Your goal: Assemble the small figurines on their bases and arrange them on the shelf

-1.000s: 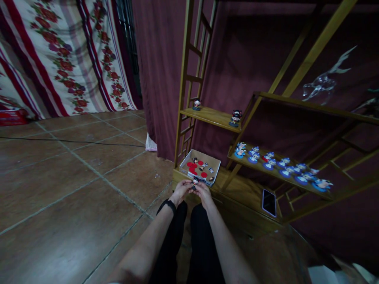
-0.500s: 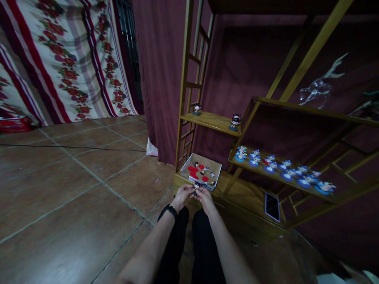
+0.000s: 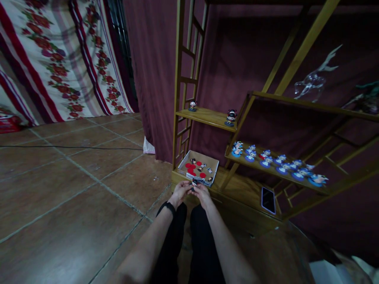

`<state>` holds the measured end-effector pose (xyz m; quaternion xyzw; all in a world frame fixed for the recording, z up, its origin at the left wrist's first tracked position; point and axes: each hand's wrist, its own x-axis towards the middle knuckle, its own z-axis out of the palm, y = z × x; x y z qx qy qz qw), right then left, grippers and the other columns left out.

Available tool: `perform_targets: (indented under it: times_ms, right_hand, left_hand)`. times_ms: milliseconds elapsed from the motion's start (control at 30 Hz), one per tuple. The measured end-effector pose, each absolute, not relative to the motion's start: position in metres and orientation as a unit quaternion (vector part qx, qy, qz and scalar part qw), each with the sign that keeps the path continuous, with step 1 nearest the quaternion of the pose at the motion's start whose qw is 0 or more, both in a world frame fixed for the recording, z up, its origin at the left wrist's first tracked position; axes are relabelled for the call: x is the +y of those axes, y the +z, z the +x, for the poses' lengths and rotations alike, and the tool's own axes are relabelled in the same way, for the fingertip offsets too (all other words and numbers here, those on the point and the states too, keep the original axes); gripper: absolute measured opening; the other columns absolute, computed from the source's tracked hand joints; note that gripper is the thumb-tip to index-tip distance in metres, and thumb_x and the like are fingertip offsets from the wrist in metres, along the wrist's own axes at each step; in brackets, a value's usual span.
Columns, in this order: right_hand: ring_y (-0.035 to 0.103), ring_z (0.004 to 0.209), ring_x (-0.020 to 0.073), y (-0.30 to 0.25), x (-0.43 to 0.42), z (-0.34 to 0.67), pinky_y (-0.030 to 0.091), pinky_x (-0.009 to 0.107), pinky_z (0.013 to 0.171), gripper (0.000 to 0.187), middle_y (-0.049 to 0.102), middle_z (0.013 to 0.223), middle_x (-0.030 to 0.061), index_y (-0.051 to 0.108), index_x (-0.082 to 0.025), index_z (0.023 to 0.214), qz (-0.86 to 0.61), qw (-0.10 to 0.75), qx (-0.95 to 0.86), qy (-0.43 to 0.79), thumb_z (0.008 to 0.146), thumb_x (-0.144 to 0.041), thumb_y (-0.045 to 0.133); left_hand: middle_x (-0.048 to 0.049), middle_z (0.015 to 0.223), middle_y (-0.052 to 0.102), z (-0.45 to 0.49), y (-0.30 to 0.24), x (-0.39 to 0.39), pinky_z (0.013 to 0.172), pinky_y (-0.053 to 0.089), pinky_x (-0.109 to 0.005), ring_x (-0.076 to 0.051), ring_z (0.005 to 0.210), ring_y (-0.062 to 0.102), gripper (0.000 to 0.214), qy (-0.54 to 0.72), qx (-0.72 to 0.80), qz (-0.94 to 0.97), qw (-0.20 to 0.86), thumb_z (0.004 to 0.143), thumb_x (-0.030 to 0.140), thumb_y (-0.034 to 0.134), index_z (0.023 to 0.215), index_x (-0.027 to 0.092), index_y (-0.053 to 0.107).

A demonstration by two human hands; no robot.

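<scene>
Between my two hands is a small dark-haired figurine on a dark base, held upright in front of the shelf. The fingers of my left hand close on it from the left. From the other side, my right hand pinches it too. Just beyond the hands, a shallow cardboard box holds several small figure pieces and several red discs. On the small upper shelf stand a similar figurine at the left and one or more dark-haired figurines at the right.
Several blue and white figurines line the middle shelf at right. A tablet or phone lies on the lowest board. Clear glass-like deer stands higher up. A black cable crosses the tiled floor at left.
The view has shifted slightly, so the shelf appears further left and a little higher. Both hands still hold the figurine, which looks slightly turned or tilted.
</scene>
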<state>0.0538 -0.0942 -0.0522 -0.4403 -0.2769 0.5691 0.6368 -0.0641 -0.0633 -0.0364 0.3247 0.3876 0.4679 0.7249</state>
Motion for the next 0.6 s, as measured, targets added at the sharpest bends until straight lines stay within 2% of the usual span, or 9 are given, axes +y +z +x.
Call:
perform_targets:
  times_ms: [233,433,600]
  right_hand:
    - [0.061,0.076,0.0151,-0.0539,-0.0929,0.0546,0.049,0.028,0.068,0.034,0.065,0.083,0.001,0.059,-0.02,0.079,-0.451,0.635,-0.288,0.557,0.053,-0.033,0.075]
    - [0.061,0.081,0.0167,-0.055,-0.0917,0.0533,0.047,0.029,0.075,0.05,0.066,0.084,0.0005,0.06,-0.022,0.098,-0.46,0.64,-0.307,0.533,0.051,-0.029,0.075]
    - [0.061,0.082,0.0164,-0.0569,-0.0936,0.0529,0.048,0.028,0.072,0.047,0.066,0.09,0.0001,0.061,-0.023,0.097,-0.48,0.629,-0.312,0.527,0.052,-0.03,0.074]
  left_hand:
    - [-0.0001,0.063,0.062,-0.0629,-0.0373,-0.0647,0.052,0.047,-0.019,-0.008,0.051,0.059,0.032,0.484,0.391,0.327,0.711,0.058,0.01,0.076,0.083,0.014,0.056]
    - [0.0015,0.065,0.062,-0.0595,-0.0374,-0.0653,0.055,0.045,-0.02,-0.008,0.055,0.058,0.035,0.525,0.397,0.34,0.671,0.051,0.01,0.077,0.078,0.015,0.056]
    - [0.0032,0.062,0.06,-0.0572,-0.041,-0.0633,0.056,0.043,-0.019,-0.007,0.054,0.055,0.031,0.546,0.389,0.357,0.65,0.049,0.005,0.073,0.073,0.016,0.056]
